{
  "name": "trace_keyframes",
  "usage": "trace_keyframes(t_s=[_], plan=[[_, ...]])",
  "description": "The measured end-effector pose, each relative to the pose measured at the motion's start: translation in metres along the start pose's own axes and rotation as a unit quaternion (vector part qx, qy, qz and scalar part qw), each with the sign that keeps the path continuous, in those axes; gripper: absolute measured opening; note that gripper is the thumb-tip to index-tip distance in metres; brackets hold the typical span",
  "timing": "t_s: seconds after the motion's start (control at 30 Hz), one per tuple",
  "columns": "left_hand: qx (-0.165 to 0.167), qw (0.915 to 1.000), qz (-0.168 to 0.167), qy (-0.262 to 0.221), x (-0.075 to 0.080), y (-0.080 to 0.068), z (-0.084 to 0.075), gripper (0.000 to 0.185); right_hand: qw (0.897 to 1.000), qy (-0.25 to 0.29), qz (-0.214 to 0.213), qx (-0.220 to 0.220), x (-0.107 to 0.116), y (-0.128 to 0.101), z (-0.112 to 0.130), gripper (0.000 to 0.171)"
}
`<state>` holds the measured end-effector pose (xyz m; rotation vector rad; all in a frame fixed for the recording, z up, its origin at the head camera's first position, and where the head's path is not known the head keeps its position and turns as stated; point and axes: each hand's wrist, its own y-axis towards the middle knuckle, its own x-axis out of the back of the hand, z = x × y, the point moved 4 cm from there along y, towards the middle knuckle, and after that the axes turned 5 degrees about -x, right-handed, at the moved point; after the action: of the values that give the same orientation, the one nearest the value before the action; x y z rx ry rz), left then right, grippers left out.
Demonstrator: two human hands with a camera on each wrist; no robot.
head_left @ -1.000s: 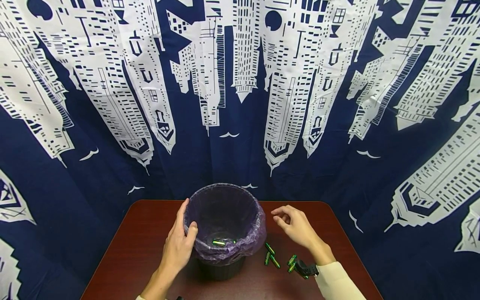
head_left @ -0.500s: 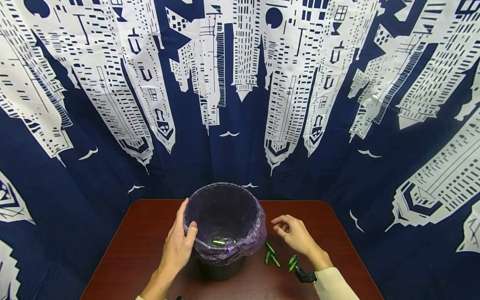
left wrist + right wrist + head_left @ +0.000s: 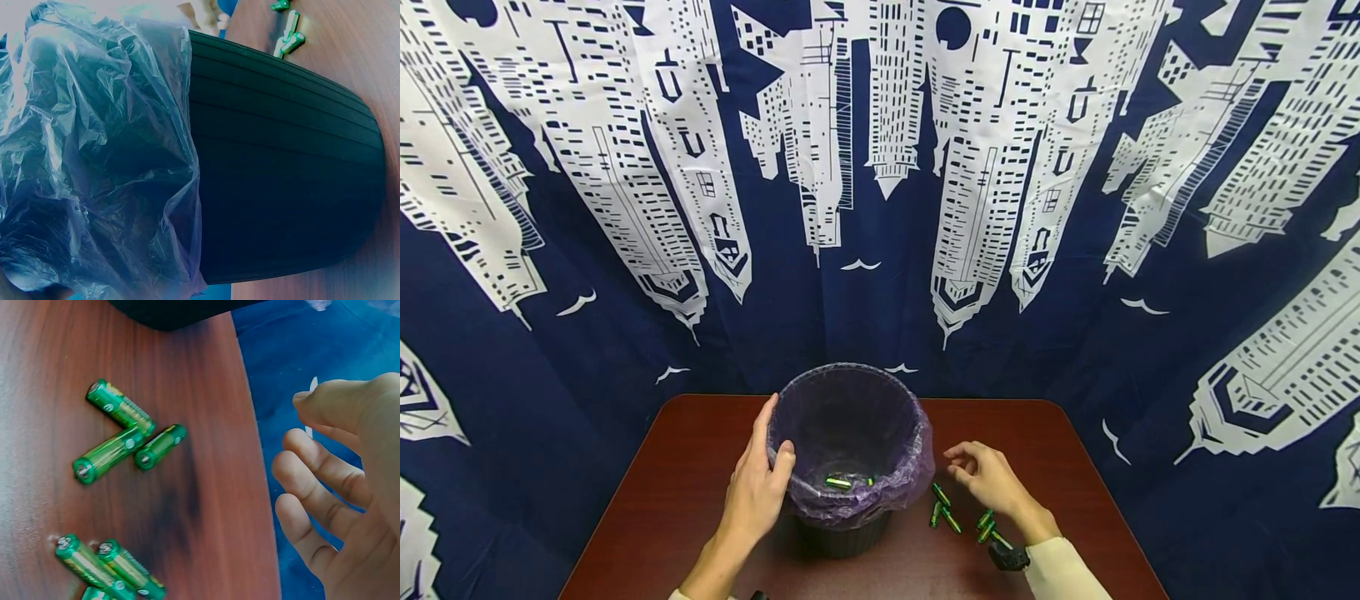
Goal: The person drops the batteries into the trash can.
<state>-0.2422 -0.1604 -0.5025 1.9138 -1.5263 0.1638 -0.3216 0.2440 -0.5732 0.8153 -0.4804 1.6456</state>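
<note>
The left hand [image 3: 756, 492] grips the bin [image 3: 842, 540] by its lined rim; the right hand [image 3: 988, 481], loosely curled, holding nothing, hovers over the table [image 3: 685, 467] beside batteries [image 3: 107, 455], others lying inside the bin. They should be hard, smooth, apt to roll: pinch mid-barrel. The liner [image 3: 895, 487] looks flimsy.

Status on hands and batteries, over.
Left hand gripping bin; right hand empty; green batteries inside bin, loose batteries on table; no obstruction visible.

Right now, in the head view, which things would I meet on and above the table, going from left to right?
The left hand → the black bin → three green batteries beside it → the right hand.
</note>
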Motion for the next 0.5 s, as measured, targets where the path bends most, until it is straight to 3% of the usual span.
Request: trace_keyframes(t_s=[0.2,0.5], plan=[[-0.008,0.9999,0.000,-0.006,0.000,0.001,0.001,0.078,1.000,0.018,0.019,0.006,-0.011,-0.001,-0.012,0.019],[-0.006,1.0000,0.001,-0.002,0.000,0.001,0.001,0.078,0.997,0.038,0.067,-0.031,-0.026,-0.001,-0.028,0.026]])
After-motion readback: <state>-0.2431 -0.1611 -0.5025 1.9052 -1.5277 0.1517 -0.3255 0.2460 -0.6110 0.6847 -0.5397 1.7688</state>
